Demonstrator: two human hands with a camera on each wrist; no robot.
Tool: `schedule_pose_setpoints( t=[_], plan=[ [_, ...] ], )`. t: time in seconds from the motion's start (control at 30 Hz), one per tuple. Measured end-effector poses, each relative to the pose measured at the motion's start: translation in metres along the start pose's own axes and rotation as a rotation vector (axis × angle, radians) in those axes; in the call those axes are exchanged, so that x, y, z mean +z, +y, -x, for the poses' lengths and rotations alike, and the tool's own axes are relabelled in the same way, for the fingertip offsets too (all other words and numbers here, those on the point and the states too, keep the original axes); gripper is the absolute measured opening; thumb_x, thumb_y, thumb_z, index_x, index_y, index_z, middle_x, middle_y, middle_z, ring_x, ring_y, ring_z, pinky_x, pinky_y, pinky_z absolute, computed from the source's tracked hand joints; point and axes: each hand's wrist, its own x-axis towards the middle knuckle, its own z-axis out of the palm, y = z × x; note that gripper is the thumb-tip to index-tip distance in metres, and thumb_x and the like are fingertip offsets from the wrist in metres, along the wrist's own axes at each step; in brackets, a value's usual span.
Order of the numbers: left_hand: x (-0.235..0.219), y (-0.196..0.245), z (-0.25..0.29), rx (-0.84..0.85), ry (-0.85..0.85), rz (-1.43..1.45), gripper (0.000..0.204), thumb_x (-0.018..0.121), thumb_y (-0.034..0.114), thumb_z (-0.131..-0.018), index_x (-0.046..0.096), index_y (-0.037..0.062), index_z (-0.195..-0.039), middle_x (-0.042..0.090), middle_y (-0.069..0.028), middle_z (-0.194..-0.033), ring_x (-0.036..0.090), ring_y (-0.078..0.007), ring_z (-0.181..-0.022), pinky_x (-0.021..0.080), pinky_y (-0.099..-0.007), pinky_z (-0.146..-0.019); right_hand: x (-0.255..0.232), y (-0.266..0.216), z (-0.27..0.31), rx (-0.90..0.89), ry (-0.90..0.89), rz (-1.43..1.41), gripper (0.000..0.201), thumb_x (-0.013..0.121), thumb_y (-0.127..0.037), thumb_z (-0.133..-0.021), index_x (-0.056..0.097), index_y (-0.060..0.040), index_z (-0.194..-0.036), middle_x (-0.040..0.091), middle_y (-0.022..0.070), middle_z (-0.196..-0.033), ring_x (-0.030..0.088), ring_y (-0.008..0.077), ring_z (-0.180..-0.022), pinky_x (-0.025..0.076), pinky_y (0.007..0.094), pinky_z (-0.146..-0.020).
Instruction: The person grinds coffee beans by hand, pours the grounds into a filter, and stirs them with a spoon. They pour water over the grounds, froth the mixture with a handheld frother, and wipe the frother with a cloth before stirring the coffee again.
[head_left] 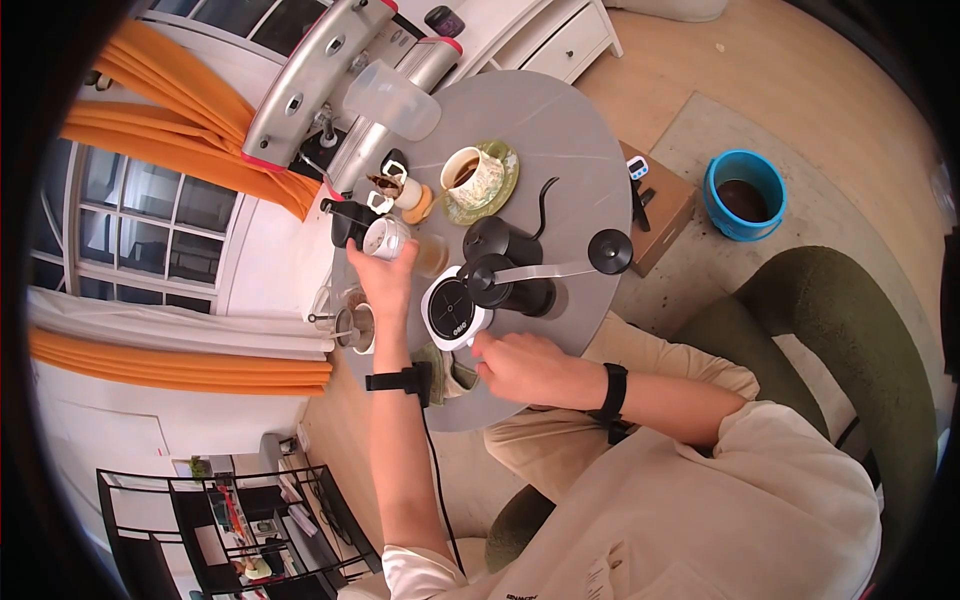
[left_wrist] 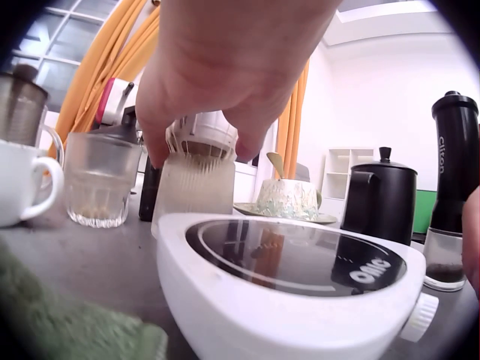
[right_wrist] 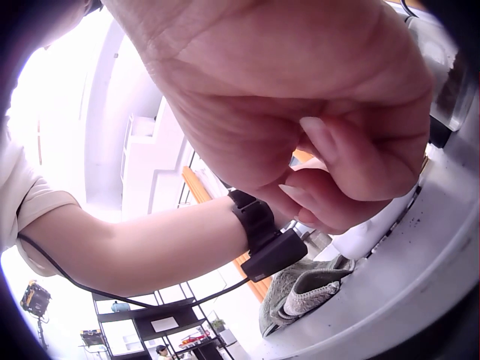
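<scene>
My left hand [head_left: 385,285] grips a clear ribbed glass [head_left: 384,240] near the table's far left side, thumb and fingers on opposite sides of it. In the left wrist view the held glass [left_wrist: 204,136] shows just above and behind a second ribbed glass [left_wrist: 193,191] with pale tan contents. My right hand [head_left: 530,368] is beside the round white hot plate [head_left: 457,308] with its black top. In the right wrist view the fingers [right_wrist: 345,199] are curled in with the thumb across them, and nothing shows between them. The hot plate's knob [left_wrist: 420,318] stands uncovered.
Beyond the hot plate stand a black hand grinder [head_left: 515,290] with a long crank and a black gooseneck kettle [head_left: 495,243]. A patterned cup [head_left: 470,180] of brown liquid sits on a green saucer. A green cloth [head_left: 455,375] lies near me. The espresso machine [head_left: 310,90] is behind.
</scene>
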Motion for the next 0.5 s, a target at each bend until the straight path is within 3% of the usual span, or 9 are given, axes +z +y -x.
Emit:
schedule_pose_setpoints(
  t=[0.1, 0.17, 0.27, 0.5],
  plan=[
    [0.015, -0.009, 0.011, -0.105, 0.077, 0.233, 0.13, 0.094, 0.024, -0.075, 0.004, -0.0134, -0.16, 0.047, -0.0318, -0.149, 0.051, -0.0363, -0.138, 0.036, -0.0395, -0.12, 0.001, 0.003, -0.002, 0.045, -0.017, -0.003, 0.027, 0.061, -0.017, -0.097, 0.061, 0.0062, -0.11, 0.074, 0.0281, -0.088, 0.074, 0.0474, -0.084, 0.059, 0.0583, -0.075],
    [0.017, 0.025, 0.025, -0.293, 0.11, 0.427, 0.139, 0.095, 0.018, -0.074, -0.009, -0.009, -0.162, 0.044, -0.0301, -0.152, 0.049, -0.0358, -0.139, 0.033, -0.0406, -0.122, 0.006, 0.006, -0.001, 0.053, -0.023, -0.007, 0.025, 0.061, -0.017, -0.097, 0.062, 0.0044, -0.11, 0.074, 0.027, -0.089, 0.074, 0.0468, -0.085, 0.058, 0.0585, -0.076],
    [0.026, 0.022, 0.028, -0.331, 0.169, 0.505, 0.138, 0.094, 0.016, -0.074, -0.01, -0.0065, -0.163, 0.04, -0.0281, -0.156, 0.048, -0.035, -0.14, 0.03, -0.0412, -0.123, 0.015, 0.019, -0.004, 0.028, 0.002, -0.02, 0.023, 0.06, -0.017, -0.097, 0.062, 0.0025, -0.109, 0.075, 0.0254, -0.089, 0.074, 0.046, -0.085, 0.057, 0.0585, -0.076],
    [0.034, 0.002, 0.028, -0.504, 0.041, 0.61, 0.129, 0.092, 0.008, -0.077, -0.004, -0.001, -0.164, 0.048, -0.0199, -0.153, 0.051, -0.0294, -0.137, 0.033, -0.0419, -0.121, 0.019, 0.031, -0.007, -0.011, 0.05, -0.064, 0.019, 0.06, -0.016, -0.097, 0.063, 0.0013, -0.104, 0.073, 0.0246, -0.083, 0.072, 0.0458, -0.078, 0.055, 0.0587, -0.071]
  ],
)
